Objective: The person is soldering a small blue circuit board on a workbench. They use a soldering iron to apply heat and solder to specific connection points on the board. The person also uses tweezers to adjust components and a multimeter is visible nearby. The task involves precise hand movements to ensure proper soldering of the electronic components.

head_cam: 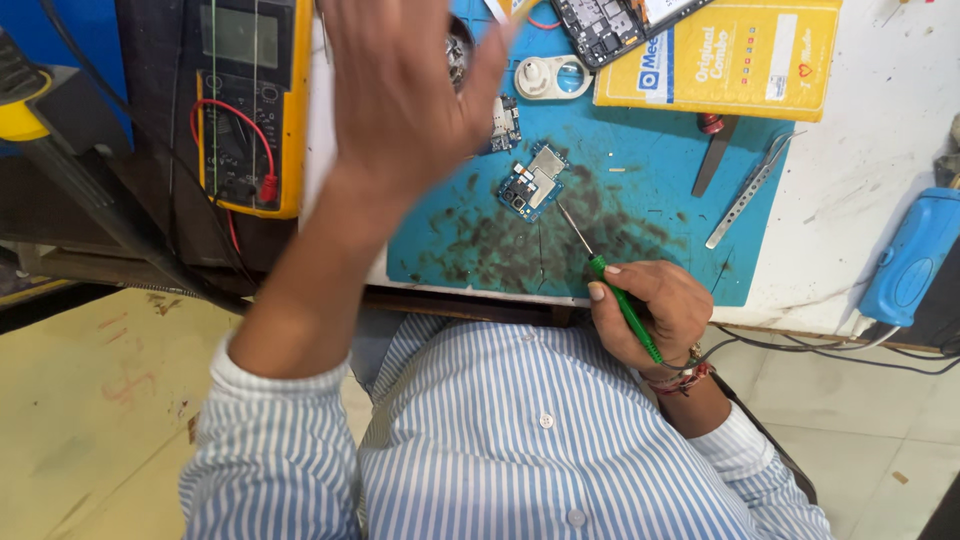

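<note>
Listing, largest to smallest:

- Blue work mat, stained dark, on a white bench.
- Left hand: raised above the mat, fingers spread, holding nothing.
- Right hand: at the mat's near edge, clenched round the green-handled screwdriver, tip aimed at the board.
- Small circuit board: lying mid-mat, untouched. Judged light, stiff, fragile; best taken by its edges, clear of components.
- Tweezers: right of the board, idle.
</note>
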